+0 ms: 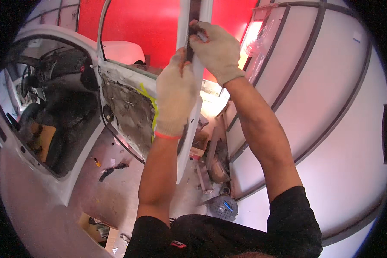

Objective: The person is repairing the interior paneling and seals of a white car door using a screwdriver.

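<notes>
A white car door (pixel 135 77) stands open, its inner panel bare and dirty. Along the upright of its window frame (pixel 205 12) runs a dark strip (pixel 195 9). My right hand (pixel 221 51), in a pale knitted work glove, pinches at this strip with curled fingers. Slightly lower, my left hand (pixel 175 96), gloved the same way with an orange cuff edge, is closed at the frame's edge beside the strip. Both gloves have dark and orange stains at the fingertips. Exactly what lies between the fingers is partly hidden.
At left, the open car body (pixel 79 172) shows a dark seat and dashboard. A cardboard box (pixel 109 238), a small yellow bottle (pixel 97 162) and a black part (pixel 112 171) lie on the floor. A round grey stool (pixel 223 207) stands near me. White wall panels (pixel 331 94) curve along the right.
</notes>
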Tool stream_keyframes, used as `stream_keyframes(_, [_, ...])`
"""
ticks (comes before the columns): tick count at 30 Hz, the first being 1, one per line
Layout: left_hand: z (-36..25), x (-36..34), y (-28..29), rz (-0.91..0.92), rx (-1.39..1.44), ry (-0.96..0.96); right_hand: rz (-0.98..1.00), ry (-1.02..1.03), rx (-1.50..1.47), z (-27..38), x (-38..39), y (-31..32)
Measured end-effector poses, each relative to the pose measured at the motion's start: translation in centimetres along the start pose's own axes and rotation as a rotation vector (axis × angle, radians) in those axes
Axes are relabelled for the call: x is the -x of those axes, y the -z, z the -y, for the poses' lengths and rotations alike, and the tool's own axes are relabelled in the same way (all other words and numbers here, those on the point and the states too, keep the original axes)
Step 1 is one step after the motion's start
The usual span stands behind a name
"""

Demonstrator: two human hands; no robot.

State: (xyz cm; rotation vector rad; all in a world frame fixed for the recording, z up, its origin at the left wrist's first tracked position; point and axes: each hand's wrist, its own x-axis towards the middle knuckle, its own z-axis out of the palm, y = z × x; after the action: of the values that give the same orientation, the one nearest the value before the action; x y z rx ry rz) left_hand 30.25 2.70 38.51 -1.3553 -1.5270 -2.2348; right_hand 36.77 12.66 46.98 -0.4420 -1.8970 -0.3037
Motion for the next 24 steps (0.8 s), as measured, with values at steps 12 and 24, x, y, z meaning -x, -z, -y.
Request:
stream_keyframes(12, [-1.4,-1.3,0.7,0.005,-0.024,-0.029,-0.012,0.076,0.041,-0.4,-0.7,-0.4])
stream_keyframes(24, [-2.1,-1.7,1.0,0.053,-0.181,-0.016,0.051,0.290,0.345,-0.1,-5.0,3.6])
